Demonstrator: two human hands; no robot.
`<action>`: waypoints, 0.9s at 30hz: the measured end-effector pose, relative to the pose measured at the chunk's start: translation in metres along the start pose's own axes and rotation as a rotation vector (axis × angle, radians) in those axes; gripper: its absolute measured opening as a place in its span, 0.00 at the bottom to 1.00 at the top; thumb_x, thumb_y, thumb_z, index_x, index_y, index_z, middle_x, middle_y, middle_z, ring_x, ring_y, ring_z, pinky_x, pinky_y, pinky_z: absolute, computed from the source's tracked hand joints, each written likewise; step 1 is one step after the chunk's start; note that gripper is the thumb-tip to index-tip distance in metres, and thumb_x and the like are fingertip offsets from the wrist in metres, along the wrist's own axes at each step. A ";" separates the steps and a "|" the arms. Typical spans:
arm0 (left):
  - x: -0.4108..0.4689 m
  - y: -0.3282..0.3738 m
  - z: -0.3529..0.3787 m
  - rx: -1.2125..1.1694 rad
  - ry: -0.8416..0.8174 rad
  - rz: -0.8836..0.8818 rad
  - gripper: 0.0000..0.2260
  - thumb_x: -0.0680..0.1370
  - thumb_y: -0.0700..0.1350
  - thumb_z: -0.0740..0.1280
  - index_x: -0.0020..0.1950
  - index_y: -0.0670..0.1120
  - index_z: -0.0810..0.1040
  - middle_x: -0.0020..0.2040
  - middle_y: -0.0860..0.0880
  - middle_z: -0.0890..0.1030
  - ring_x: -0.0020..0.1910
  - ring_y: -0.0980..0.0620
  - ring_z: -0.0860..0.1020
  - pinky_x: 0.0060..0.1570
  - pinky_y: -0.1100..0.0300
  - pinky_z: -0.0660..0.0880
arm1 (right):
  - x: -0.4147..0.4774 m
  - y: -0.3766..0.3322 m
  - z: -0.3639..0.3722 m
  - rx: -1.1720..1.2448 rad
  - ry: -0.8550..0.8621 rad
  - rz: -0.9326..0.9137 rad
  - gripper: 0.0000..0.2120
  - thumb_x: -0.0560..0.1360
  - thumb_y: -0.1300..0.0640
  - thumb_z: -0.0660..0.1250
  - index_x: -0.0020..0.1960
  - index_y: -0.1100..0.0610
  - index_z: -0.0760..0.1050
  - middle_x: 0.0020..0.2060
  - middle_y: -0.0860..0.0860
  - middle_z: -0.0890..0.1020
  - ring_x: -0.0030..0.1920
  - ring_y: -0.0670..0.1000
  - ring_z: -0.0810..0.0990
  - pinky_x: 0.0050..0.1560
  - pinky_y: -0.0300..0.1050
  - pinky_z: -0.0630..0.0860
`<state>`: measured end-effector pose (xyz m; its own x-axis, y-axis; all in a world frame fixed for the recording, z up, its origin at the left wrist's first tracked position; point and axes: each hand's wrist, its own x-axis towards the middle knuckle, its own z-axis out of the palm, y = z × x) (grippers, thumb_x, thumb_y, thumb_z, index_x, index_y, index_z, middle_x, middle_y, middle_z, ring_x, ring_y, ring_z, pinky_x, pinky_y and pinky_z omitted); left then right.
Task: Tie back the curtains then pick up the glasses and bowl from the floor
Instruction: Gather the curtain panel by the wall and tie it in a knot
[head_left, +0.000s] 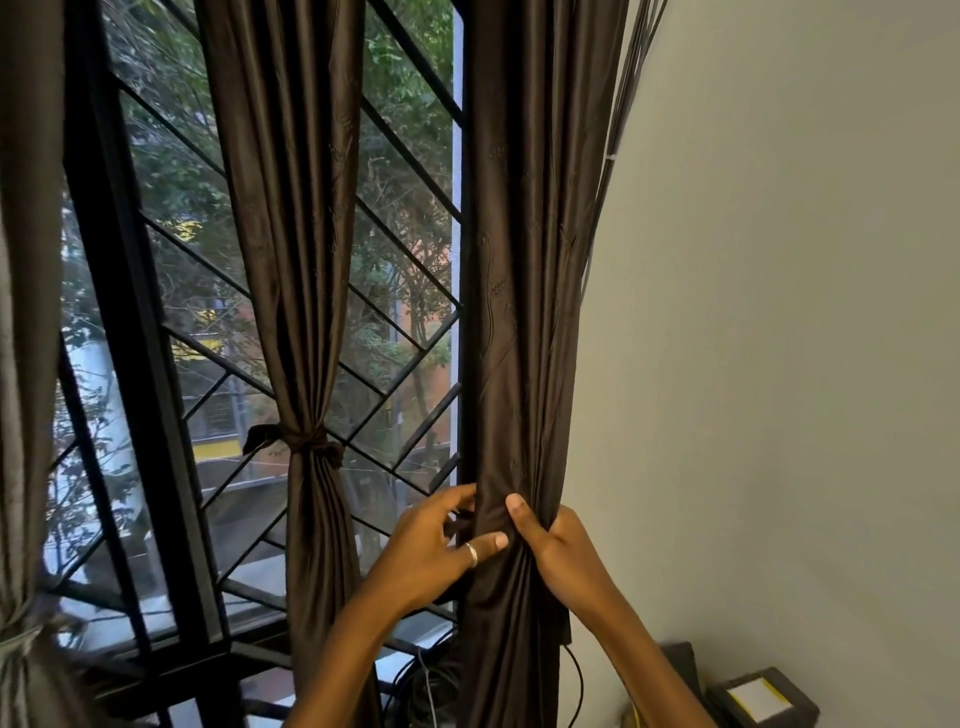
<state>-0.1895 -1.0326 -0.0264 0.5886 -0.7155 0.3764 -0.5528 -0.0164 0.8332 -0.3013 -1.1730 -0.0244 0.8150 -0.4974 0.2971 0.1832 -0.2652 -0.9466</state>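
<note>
**windowguy:** Going left to right: there's a grey gathered curtain (21, 364) on the far left edge of the frame, cinched low down. Centre-left, the dark brown satin curtain panel (291, 208) is already done, with a knotted brown fabric tie-back (304, 442) pinching it in front of the black diagonal window grille (166, 322). So what's left is the right-hand brown curtain (524, 260), right of centre, next to the pale grey wall (779, 312).

**knotnewbie:** Where are the hands on it?

**windowguy:** Both in the lower middle of the frame, at the same height. The left hand (441, 545), with a silver ring, sits on the curtain's left side with fingers half curled and the thumb pressing the cloth; there's something dark between its fingers, maybe the tie, can't tell. The right hand (553, 540) is closed around the bunched fabric from the right, thumb across the front.

**knotnewbie:** So what does the next bit depend on?

**windowguy:** The curtain's long axis runs straight up and down between the two hands, so a tie has to go round it crosswise. I'd guess the right hand holds the bunch while the left feeds the tie. The glasses and bowl aren't in shot; the floor isn't visible.
</note>
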 end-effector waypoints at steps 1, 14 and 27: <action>0.001 0.001 0.002 0.018 0.026 0.012 0.19 0.72 0.51 0.76 0.62 0.58 0.79 0.55 0.59 0.83 0.55 0.61 0.81 0.58 0.57 0.79 | 0.000 0.000 0.001 -0.015 0.005 -0.002 0.13 0.77 0.40 0.63 0.57 0.43 0.78 0.51 0.42 0.85 0.53 0.40 0.84 0.53 0.32 0.78; 0.002 0.001 0.020 0.471 0.286 0.017 0.14 0.75 0.61 0.68 0.55 0.55 0.78 0.39 0.56 0.82 0.38 0.60 0.80 0.38 0.52 0.80 | 0.010 0.010 -0.007 -0.608 0.032 -0.179 0.28 0.78 0.30 0.53 0.61 0.48 0.77 0.51 0.44 0.83 0.51 0.43 0.82 0.53 0.43 0.81; -0.010 0.021 0.039 0.605 0.526 -0.015 0.15 0.77 0.52 0.70 0.55 0.52 0.66 0.52 0.53 0.72 0.36 0.51 0.79 0.29 0.61 0.68 | -0.007 -0.011 -0.016 -0.842 0.239 -0.082 0.16 0.79 0.44 0.67 0.35 0.50 0.77 0.26 0.46 0.78 0.29 0.46 0.78 0.33 0.36 0.73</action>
<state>-0.2300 -1.0532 -0.0283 0.7162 -0.2916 0.6340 -0.6778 -0.5069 0.5325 -0.3174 -1.1796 -0.0143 0.6631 -0.5849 0.4671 -0.3073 -0.7818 -0.5426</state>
